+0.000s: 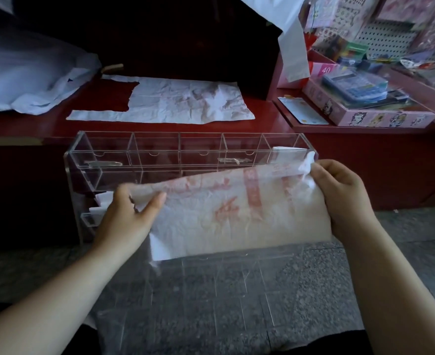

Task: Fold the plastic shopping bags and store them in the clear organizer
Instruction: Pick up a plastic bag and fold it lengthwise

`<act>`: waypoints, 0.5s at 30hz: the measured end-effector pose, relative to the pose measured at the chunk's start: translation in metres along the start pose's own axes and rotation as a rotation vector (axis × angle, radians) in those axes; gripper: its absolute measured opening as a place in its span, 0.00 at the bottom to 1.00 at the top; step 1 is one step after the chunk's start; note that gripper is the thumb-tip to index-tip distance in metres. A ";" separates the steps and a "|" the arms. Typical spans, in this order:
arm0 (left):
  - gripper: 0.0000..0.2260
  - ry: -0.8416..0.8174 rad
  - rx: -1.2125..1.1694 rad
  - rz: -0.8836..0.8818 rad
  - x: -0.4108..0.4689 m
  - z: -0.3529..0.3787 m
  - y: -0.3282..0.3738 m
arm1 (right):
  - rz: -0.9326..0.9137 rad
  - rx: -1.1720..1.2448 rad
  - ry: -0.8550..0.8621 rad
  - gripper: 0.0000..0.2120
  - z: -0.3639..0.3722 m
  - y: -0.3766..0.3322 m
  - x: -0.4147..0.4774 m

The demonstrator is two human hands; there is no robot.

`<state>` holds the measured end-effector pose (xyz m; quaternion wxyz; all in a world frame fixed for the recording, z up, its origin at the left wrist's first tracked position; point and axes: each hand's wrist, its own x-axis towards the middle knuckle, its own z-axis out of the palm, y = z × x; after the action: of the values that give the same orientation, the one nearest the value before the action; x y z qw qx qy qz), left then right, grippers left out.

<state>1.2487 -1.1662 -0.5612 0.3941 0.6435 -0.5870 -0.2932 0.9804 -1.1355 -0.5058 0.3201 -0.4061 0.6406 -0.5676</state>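
left hand (131, 216), lower-left of centre: thumb and fingers pinch the left upper edge of the thin white plastic shopping bag with faded red print (231, 208). right hand (339, 193), right of centre: fingers curled round the bag's right upper corner, with the film bunched in the grip. both hands are grasping; neither is released.

position of task item: the bag hangs spread between the two hands at centre frame, in front of the clear acrylic organizer with a row of divided compartments (103, 152). it is not inside any compartment. judgement: it is held by its top edge so the film falls flat and a straight fold can be made. folding appears to be in hand; storage is not yet done.

materials: the bag is very thin, translucent and finely creased, and limp along its free lower edge. expect it to slip and spring open unless pressed. the organizer is rigid, glossy and square-edged, with upright partitions. it stands just behind the bag, in front of the dark red counter (19, 124), presumably for easy loading. white material shows in its lower-left cells and at its upper-right end; whether these are stored bags cannot be told.

upper centre: a second crumpled white plastic bag (185, 103) lies flattened on the counter, handles to the left, likely awaiting folding. upper left: a heap of pale white bags (31, 80). upper right: a pink printed carton (380, 119) carrying a blue calculator (354, 85).
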 end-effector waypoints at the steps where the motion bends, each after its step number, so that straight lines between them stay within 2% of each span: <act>1: 0.21 0.043 -0.032 0.006 0.004 0.000 0.004 | -0.023 0.000 -0.002 0.13 0.002 -0.002 -0.002; 4: 0.33 0.131 -0.188 0.020 0.014 0.000 0.011 | -0.090 0.023 0.018 0.13 0.000 -0.007 -0.004; 7: 0.44 0.152 -0.039 0.239 0.009 -0.001 0.020 | -0.140 0.056 -0.010 0.13 -0.003 -0.013 -0.006; 9: 0.43 -0.067 -0.071 0.383 -0.002 0.004 0.027 | -0.161 0.063 -0.084 0.13 0.000 -0.014 -0.009; 12: 0.34 -0.466 -0.076 0.408 -0.020 0.019 0.034 | -0.153 0.074 -0.210 0.15 0.009 -0.014 -0.013; 15: 0.23 -0.616 -0.146 0.354 -0.031 0.033 0.035 | -0.123 0.108 -0.290 0.19 0.016 -0.014 -0.016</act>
<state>1.1985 -1.1407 -0.5514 0.2883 0.3834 -0.7581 -0.4419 1.0037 -1.1288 -0.4956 0.3951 -0.5045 0.5301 -0.5553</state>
